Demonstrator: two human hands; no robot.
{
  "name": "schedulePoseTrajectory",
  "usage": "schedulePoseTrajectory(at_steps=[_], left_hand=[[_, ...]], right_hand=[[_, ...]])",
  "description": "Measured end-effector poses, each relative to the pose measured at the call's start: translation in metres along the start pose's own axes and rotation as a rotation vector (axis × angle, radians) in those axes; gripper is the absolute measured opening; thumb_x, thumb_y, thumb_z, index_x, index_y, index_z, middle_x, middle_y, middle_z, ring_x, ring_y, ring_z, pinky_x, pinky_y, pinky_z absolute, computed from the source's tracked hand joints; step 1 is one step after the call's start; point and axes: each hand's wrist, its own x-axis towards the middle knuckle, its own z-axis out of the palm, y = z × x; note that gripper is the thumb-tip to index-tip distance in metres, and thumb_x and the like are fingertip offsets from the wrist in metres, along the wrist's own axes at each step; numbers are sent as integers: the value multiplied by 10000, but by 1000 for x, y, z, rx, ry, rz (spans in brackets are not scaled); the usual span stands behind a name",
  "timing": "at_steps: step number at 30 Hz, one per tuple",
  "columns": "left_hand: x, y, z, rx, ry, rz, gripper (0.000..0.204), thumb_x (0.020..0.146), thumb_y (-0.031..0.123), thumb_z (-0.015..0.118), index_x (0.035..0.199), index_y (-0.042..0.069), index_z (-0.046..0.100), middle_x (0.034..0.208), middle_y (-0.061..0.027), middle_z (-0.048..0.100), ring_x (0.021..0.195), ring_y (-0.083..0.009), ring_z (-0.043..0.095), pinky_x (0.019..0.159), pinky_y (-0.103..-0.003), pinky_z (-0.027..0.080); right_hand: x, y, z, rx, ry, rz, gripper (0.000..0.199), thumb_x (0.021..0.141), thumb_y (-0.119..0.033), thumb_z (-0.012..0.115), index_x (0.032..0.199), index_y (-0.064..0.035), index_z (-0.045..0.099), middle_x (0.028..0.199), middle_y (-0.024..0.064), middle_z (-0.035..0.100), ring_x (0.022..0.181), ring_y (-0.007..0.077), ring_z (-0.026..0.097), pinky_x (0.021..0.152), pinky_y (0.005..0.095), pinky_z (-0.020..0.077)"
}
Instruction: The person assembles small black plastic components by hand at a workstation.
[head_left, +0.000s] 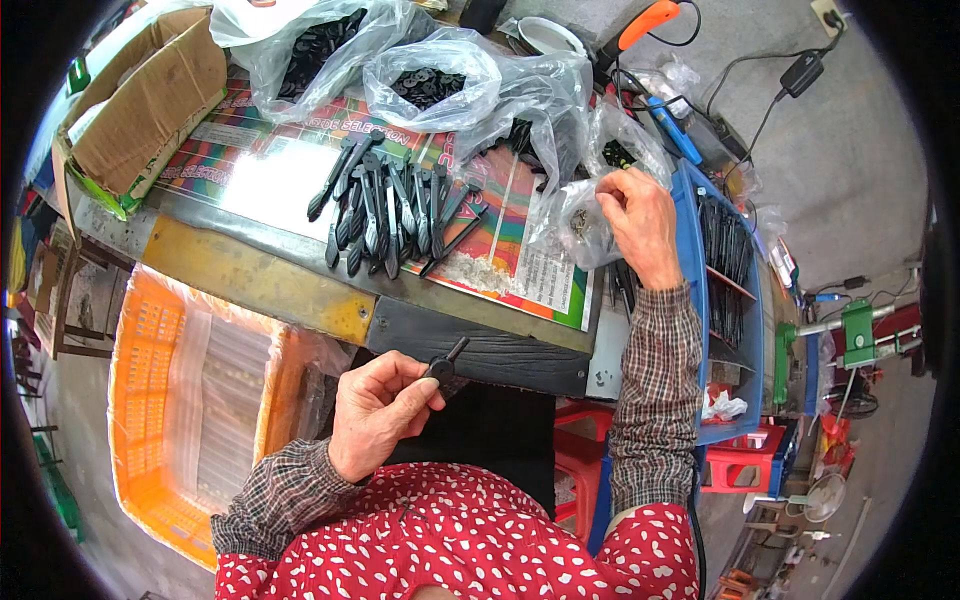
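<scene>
Just in front of the table's near edge, my left hand pinches a small black plastic part with a round disc and a thin stem. My right hand is raised at the table's right side, over a clear plastic bag of tiny pieces. Its fingers are curled together, and what they hold, if anything, is hidden. A pile of black, paddle-ended plastic handles lies on the printed sheet. Behind it stand clear bags of black pieces; the middle bag shows small round ones.
An orange crate lined with plastic stands below the table at left. A cardboard box sits at far left. To the right is a blue bin of black strips. An orange-handled tool and cables are behind; a red stool is below.
</scene>
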Motion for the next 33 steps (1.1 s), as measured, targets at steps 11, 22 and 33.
schedulePoseTrajectory(at_steps=[11,22,33], left_hand=[[-1,-1,0,3,3,0,67,908,59,584,950,7,579,762,-85,651,507,-65,498,409,-175,325],[-2,-2,2,5,-5,-3,81,909,82,595,940,8,581,757,-77,650,509,-54,494,411,-173,334],[-8,0,5,13,-11,9,84,908,83,594,940,6,582,749,-70,649,503,-55,492,415,-171,332]], right_hand=[[-25,-6,25,-142,-59,-91,91,707,-92,675,765,-27,649,813,122,575,858,310,569,731,415,467],[-24,3,41,-176,-64,-39,81,714,-70,615,766,-16,644,794,127,598,817,318,596,729,423,465],[-33,7,33,188,77,85,72,708,-24,614,772,-8,586,744,108,584,670,252,612,620,359,474]])
